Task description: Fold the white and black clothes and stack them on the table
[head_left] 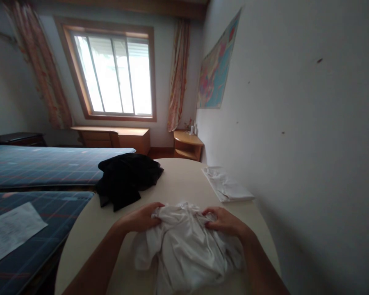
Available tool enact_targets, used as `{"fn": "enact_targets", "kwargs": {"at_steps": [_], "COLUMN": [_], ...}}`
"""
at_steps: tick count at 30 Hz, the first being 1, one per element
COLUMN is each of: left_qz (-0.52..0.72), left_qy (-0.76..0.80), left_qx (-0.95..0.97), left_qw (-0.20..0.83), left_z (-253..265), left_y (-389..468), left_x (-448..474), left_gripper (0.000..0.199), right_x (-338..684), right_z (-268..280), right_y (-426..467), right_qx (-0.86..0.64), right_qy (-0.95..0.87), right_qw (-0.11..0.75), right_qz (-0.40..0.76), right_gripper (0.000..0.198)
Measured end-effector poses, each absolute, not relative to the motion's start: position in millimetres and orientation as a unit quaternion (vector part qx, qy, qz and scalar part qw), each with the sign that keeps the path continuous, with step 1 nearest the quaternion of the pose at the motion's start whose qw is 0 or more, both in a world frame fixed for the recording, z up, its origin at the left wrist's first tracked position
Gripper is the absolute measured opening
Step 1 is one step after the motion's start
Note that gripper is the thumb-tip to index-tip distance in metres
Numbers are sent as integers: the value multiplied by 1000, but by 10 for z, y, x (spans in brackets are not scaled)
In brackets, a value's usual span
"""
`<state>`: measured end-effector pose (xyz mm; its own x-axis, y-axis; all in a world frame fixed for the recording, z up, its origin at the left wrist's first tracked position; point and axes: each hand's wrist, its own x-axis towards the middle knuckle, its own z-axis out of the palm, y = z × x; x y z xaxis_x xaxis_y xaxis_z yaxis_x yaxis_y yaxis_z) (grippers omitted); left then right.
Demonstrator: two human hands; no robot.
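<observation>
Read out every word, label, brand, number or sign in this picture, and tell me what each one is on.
No text can be read here.
Pink-and-blue rectangular wall map: any lettering is too small and blurred to read.
White rectangular paper sheet on the blue plaid mattress: faint marks, too blurred to read.
Shiny white cloth garment in both hands: no label or print visible.

So I've got this crumpled white garment pinched between my left hand and right hand, over a round table. Black cloth bunched far left, folded white one far right.
</observation>
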<state>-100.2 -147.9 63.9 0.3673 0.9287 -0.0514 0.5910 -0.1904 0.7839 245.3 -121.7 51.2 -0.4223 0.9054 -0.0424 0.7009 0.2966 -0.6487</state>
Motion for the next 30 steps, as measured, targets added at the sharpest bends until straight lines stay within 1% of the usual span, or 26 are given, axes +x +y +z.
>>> {"fn": "enact_targets", "kwargs": {"at_steps": [1,3,5,6,7,8,10,11,13,16,18,21,23,25,28,30], "left_qz": [264,382,487,516,525,517,463,422,329,227,200,188,216,285,442,525], "left_qy": [524,564,590,597,605,616,641,654,673,670,649,623,619,629,637,627], "left_qx": [718,651,594,581,580,586,611,626,655,691,720,745,737,702,603,543], "left_qw": [375,335,249,198,147,101,48,50,97,148,143,146,162,175,188,189], "left_z": [634,614,587,571,555,540,517,511,509,498,473,445,465,516,589,589], "left_y": [-1423,-1300,-1196,-1162,-1145,-1145,-1194,-1238,-1343,-1485,-1538,-1542,-1498,-1425,-1282,-1194], "left_x": [-1020,-1061,-1101,-1115,-1121,-1117,-1075,-1037,-936,-772,-693,-657,-690,-765,-918,-1001], "left_gripper": [47,48,57,61,65,68,67,64,58,62,61,45,34,25,29,36], "right_x": [2436,2395,2356,2341,2330,2324,2318,2318,2316,2311,2308,2313,2324,2337,2354,2359], "right_z": [512,501,477,461,443,424,387,367,322,236,181,140,152,189,247,252], "right_y": [-1192,-1117,-1031,-993,-964,-946,-944,-957,-996,-1039,-1041,-1013,-984,-949,-892,-855], "right_qx": [-505,-516,-528,-526,-518,-509,-511,-524,-565,-599,-602,-610,-618,-625,-607,-568], "right_qy": [-783,-743,-684,-665,-660,-668,-700,-712,-718,-718,-727,-727,-713,-676,-591,-561], "right_qw": [206,334,458,500,523,526,488,455,385,307,276,262,274,318,438,520], "right_qz": [300,264,206,177,151,131,108,108,132,175,182,175,184,227,300,303], "right_gripper": [37,35,42,47,52,55,53,50,44,41,33,16,14,17,27,34]}}
